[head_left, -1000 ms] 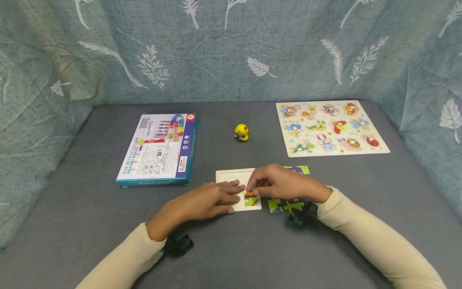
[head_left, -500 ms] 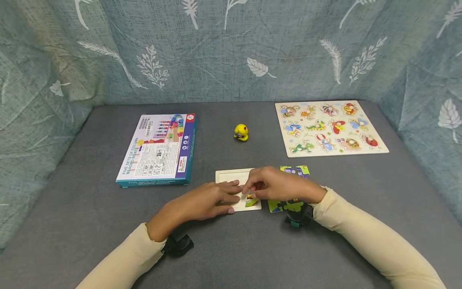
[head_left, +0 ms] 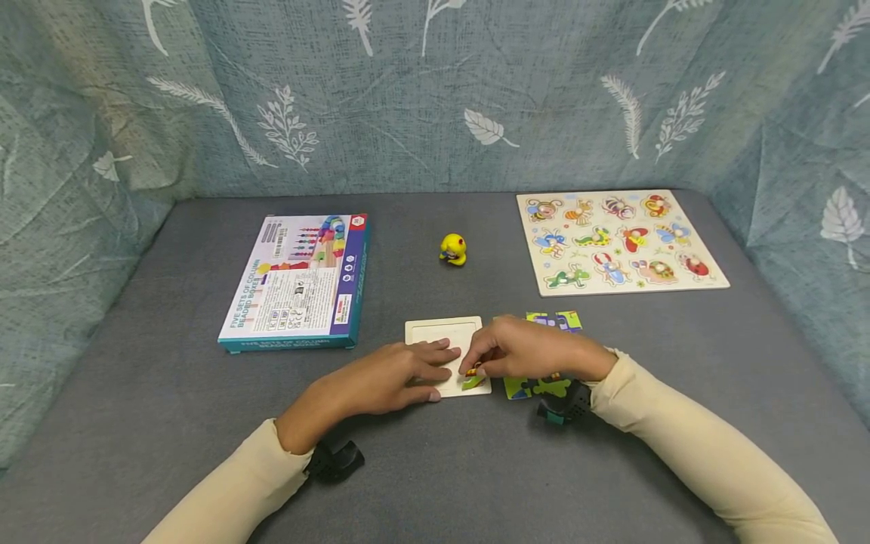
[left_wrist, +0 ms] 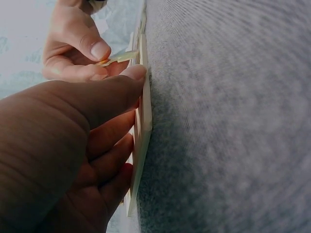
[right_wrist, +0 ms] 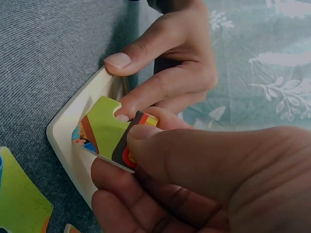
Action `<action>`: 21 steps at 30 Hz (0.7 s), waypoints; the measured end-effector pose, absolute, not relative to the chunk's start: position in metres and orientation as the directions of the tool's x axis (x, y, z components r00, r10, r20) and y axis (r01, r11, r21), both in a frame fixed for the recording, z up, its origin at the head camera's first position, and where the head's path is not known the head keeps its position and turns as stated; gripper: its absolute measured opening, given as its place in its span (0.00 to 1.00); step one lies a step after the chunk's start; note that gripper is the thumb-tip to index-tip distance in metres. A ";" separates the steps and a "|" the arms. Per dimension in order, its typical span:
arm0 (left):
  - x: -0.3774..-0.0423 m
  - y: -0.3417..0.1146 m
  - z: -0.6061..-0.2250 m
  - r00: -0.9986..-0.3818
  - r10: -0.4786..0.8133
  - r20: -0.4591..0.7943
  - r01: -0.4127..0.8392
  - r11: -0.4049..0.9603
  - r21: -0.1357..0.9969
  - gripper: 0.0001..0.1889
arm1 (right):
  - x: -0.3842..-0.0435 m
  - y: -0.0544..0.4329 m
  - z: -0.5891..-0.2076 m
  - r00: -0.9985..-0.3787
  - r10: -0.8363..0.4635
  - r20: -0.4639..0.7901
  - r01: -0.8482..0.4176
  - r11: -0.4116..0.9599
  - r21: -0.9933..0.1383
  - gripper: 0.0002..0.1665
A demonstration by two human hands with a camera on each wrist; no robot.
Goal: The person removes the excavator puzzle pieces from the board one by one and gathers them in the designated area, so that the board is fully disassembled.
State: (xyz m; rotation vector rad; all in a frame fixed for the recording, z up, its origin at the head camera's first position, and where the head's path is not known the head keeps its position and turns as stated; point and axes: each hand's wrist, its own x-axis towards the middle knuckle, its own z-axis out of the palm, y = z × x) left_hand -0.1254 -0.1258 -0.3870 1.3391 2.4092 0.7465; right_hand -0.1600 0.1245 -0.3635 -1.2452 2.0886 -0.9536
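Note:
A pale wooden puzzle tray [head_left: 442, 332] lies flat on the table. My left hand [head_left: 401, 378] rests across its left side with spread fingers, thumb at the near edge in the left wrist view. Thumb and fingers of my right hand [head_left: 519, 347] pinch a green puzzle piece [right_wrist: 107, 126] with a dark band and red and yellow marks. That piece is tilted over the tray's near right corner. Under it in the right wrist view shows a small blue and orange patch. Several loose puzzle pieces [head_left: 557, 387] lie right of the tray, partly hidden beneath my right hand.
A flat bead-toy box [head_left: 292, 283] lies at the left. Behind the tray sits a small yellow toy figure [head_left: 453, 249]. At the back right is a wooden insect peg puzzle board [head_left: 621, 242]. Leaf-patterned cloth [head_left: 408, 98] hangs along the table's back.
The puzzle piece at the tray's corner has gone from lying nearly flat to tilted up in my right hand's pinch. My right hand has shifted slightly; my left hand has stayed in place.

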 end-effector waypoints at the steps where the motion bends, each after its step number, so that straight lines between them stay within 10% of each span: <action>1: -0.126 -0.126 -0.387 -0.531 0.848 -0.004 0.697 0.438 0.568 0.19 | -0.160 0.125 -0.364 -0.431 -0.899 -0.076 -0.534 0.322 -0.782 0.12; 21: -0.126 -0.126 -0.387 -0.535 0.845 -0.012 0.689 0.445 0.572 0.19 | -0.160 0.152 -0.359 -0.545 -0.835 -0.076 -0.489 0.390 -0.781 0.09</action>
